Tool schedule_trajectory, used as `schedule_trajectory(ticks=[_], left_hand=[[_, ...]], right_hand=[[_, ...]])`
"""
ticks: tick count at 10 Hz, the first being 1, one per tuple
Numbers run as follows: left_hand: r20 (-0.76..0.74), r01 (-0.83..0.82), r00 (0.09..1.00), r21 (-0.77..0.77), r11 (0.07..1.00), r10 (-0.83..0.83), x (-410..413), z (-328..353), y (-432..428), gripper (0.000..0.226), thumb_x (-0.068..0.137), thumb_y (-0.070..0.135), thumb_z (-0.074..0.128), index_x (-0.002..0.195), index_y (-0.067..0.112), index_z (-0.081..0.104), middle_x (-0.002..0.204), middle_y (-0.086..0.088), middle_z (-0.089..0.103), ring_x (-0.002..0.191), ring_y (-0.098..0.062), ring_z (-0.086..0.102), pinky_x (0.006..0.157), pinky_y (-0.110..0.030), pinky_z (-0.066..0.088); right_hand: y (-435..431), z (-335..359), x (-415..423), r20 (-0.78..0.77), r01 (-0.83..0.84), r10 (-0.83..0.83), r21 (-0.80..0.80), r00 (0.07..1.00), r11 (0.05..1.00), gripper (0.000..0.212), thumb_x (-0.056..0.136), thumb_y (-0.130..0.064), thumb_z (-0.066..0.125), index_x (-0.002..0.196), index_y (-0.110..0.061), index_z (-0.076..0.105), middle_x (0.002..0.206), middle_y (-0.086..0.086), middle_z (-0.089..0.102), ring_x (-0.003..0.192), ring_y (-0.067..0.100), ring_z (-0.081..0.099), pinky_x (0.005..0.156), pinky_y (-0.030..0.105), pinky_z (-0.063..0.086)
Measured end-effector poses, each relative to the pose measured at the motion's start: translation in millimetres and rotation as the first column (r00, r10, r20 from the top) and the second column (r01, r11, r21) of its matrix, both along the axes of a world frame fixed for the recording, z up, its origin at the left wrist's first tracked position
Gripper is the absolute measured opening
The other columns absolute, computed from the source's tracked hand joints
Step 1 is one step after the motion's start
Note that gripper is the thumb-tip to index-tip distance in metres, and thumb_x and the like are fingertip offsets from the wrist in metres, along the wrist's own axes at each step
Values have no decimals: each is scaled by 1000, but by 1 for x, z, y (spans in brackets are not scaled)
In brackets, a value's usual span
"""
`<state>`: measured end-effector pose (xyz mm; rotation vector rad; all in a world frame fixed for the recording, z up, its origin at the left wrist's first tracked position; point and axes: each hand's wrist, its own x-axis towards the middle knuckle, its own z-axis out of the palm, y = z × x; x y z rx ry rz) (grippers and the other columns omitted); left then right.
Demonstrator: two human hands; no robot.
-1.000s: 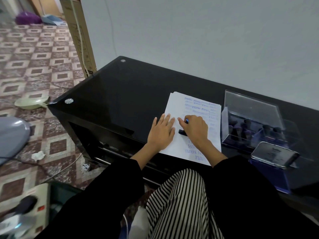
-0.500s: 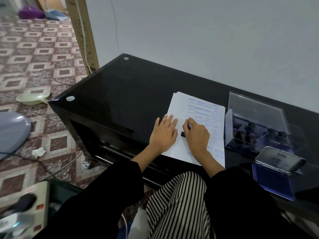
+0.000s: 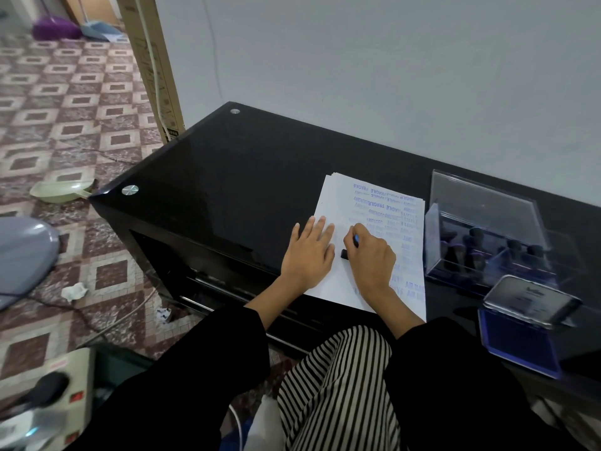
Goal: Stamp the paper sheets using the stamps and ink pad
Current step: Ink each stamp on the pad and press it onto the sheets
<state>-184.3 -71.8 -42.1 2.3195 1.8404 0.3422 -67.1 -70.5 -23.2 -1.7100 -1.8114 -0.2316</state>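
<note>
Right hand (image 3: 370, 255), apparently pressing stamp (image 3: 345, 253) onto paper sheets (image 3: 338, 203)

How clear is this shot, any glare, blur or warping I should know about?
Head view: wide-angle warping bows the wall line and table edges; the glossy black top shows soft reflections, no harsh glare; lighting is dim and even. The right hand on the stamp, the left hand and the paper sheets look fairly sharp; the ink pad lid is smeared.

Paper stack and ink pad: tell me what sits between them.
In the head view, the clear stamp box, lid up with dark stamps inside, stands between the paper stack and the open ink pad, on the black tabletop.
</note>
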Motion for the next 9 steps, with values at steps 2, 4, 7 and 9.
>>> schedule_trajectory(ticks=[2, 4, 7, 9], left_hand=[[10, -2, 1000, -1, 1000, 2, 0, 0, 0, 50, 102, 31, 19, 150, 17, 12, 159, -3, 6, 146, -18, -1, 118, -40, -2], [22, -5, 1000, 1, 1000, 5, 0, -1, 0, 51, 102, 32, 19, 150, 17, 13, 159, -3, 6, 146, -18, -1, 117, -39, -2], [34, -5, 999, -3, 1000, 5, -1, -1, 1, 50, 102, 32, 20, 150, 17, 14, 159, -2, 6, 146, -17, -1, 117, -38, -3], [57, -7, 998, -11, 1000, 8, 0, 0, 0, 51, 102, 32, 22, 150, 18, 15, 159, -1, 7, 146, -16, -1, 117, -37, -4]], right_hand=[[2, -2, 0, 8, -11, 11, 16, 1000, 1000, 26, 68, -7, 79, 58, -10, 55, 38, -3, 29, 34, 7, 21, 40, 8, 2], [2, -2, 2, -14, -21, 22, 31, 1000, 999, 21, 72, -10, 73, 59, -10, 56, 35, 0, 36, 34, 7, 22, 41, 7, 4], [5, 13, 5, 25, 30, -26, -183, 999, 983, 29, 93, -22, 55, 68, -15, 43, 47, -4, 34, 39, 8, 26, 40, 18, 13], [3, 26, 36, -165, 101, -141, -229, 976, 968, 32, 98, -29, 41, 70, -12, 42, 55, 2, 42, 49, 15, 38, 44, 23, 21]])
